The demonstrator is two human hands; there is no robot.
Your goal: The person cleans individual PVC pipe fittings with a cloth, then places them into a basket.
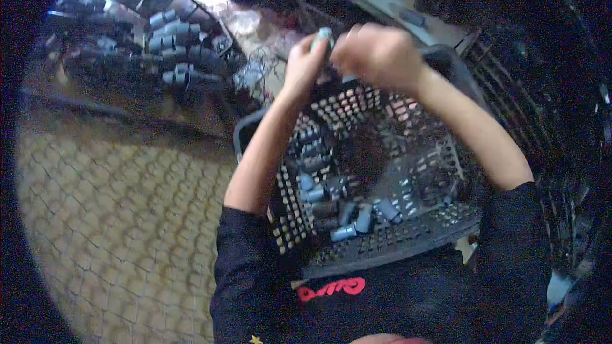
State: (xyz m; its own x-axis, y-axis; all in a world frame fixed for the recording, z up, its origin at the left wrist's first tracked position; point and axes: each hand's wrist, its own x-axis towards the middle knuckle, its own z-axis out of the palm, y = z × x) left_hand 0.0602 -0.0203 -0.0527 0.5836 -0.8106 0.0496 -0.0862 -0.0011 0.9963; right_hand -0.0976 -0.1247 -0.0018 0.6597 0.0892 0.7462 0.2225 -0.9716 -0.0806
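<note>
My left hand (307, 62) is closed round a small pale green-blue cylindrical piece (324, 36), whose top shows above the fingers. Just to its right, my right hand (376, 56) is raised and blurred by motion, so its fingers and anything in them cannot be made out. Both hands are above the far side of a black perforated basket (389, 251). Several grey-blue cylindrical pieces (363, 218) lie loose in the near part of the basket.
At the upper left, several grey cylindrical pieces (172, 37) are stacked on a dark surface. Patterned paving (127, 229) covers the floor at the left. Dark ribbed objects (523, 102) stand on the right. A pale board (392, 9) lies beyond the basket.
</note>
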